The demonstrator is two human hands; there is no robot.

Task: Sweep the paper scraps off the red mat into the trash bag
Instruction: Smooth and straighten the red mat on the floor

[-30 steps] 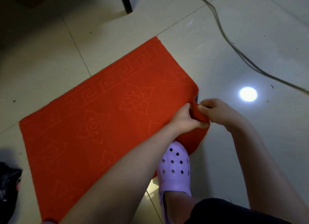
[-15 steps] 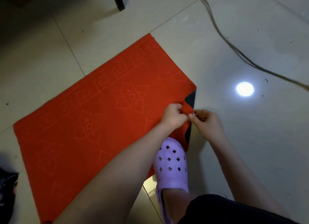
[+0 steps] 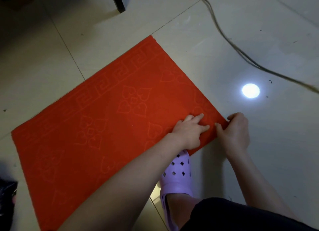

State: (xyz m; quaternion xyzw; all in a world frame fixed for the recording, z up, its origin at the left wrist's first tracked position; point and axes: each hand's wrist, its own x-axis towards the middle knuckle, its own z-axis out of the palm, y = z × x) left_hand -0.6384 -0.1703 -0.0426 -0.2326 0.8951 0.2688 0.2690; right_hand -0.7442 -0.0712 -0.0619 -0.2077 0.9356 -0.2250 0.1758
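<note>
**Two hands at the mat's right corner**

One red rectangular pile mat point(image 3: 103, 135) lies flat and skewed on the pale tiled floor point(image 3: 224, 40). Its surface is embossed with clusters of hearts, and a Greek-key border runs along its far edge. The left hand point(image 3: 189, 130) rests on the mat near the right corner, with its fingers stretched out and pressing down on the pile. The right hand point(image 3: 237, 132) grips that corner, thumb on top and fingers curled around the edge. A lilac perforated clog point(image 3: 177, 179) sits at the mat's near edge, its toe tucked just under it. A black plastic bag point(image 3: 6, 196) shows at the left border, just beside the mat. A grey cable point(image 3: 245, 58) crosses the floor beyond a bright round light reflection point(image 3: 250, 90).
</note>
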